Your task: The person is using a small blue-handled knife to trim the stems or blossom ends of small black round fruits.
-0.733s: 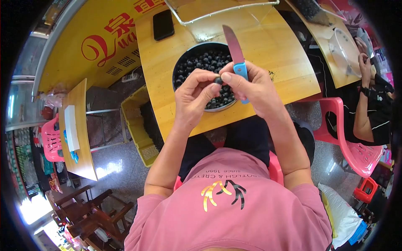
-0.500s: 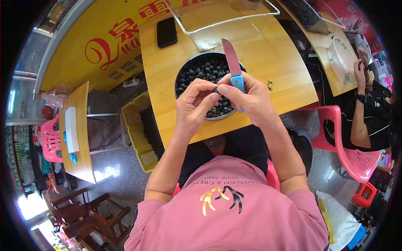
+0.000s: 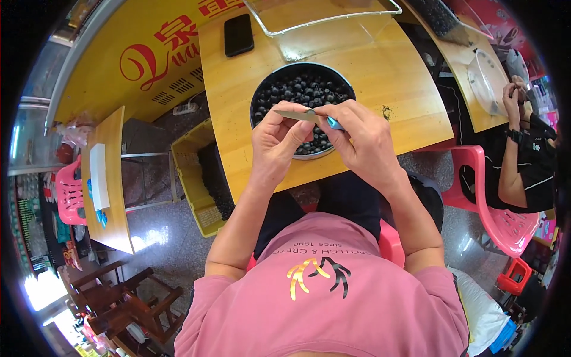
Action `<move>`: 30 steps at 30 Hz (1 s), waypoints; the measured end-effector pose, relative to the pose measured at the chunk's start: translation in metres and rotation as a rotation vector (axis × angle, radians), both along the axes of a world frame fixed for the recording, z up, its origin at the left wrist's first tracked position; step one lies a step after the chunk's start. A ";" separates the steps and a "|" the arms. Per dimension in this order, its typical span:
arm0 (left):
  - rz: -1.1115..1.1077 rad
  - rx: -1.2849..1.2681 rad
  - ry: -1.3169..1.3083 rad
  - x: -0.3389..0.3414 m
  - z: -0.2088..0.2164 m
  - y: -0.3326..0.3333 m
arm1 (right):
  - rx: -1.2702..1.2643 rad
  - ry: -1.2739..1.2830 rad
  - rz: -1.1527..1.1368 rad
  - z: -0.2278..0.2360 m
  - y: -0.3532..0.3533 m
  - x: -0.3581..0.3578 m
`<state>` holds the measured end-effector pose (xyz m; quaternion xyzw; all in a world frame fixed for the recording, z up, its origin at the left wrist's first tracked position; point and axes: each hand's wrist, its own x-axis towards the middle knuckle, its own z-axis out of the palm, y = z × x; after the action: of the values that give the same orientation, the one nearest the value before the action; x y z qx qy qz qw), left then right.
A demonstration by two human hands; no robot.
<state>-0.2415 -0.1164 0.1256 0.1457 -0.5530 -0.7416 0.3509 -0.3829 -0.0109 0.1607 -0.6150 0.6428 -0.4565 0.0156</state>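
Observation:
A small dark round fruit is pinched in the fingertips of my left hand, over the near part of the bowl. My right hand is closed round the blue handle of a knife. Its blade lies across, pointing left, right against the fruit; the exact point of contact is too small to tell. Below both hands stands a round bowl with dark outer sides, filled with many similar dark fruits. My fingers and wrists hide its near left and right edges.
A black phone and a clear bin with a white rim are on the wooden table. A yellow crate sits at its left side. A co-worker's arm and a pink chair are at right.
The knife has swung from standing upright in my right hand to lying across, its blade now at the fruit. My left hand still pinches the fruit.

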 end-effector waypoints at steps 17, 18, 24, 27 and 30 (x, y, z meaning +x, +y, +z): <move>-0.083 -0.062 0.122 0.011 0.006 0.001 | 0.125 -0.280 -0.086 -0.010 -0.003 -0.010; -0.032 -0.027 0.070 0.012 0.003 0.000 | 0.200 -0.533 -0.025 0.000 0.000 -0.004; 0.038 -0.159 0.050 0.015 0.000 0.000 | 0.188 -0.978 0.266 0.004 -0.007 0.013; 0.044 -0.249 0.077 0.027 0.002 -0.003 | 0.270 -1.049 0.273 0.008 -0.010 0.018; 0.156 -0.401 0.002 0.054 0.011 -0.015 | 0.300 -1.034 0.220 -0.001 -0.014 0.015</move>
<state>-0.1870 -0.1310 0.1362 0.1143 -0.6761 -0.5875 0.4297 -0.3674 -0.0254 0.1595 -0.3650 0.5413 -0.5984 0.4644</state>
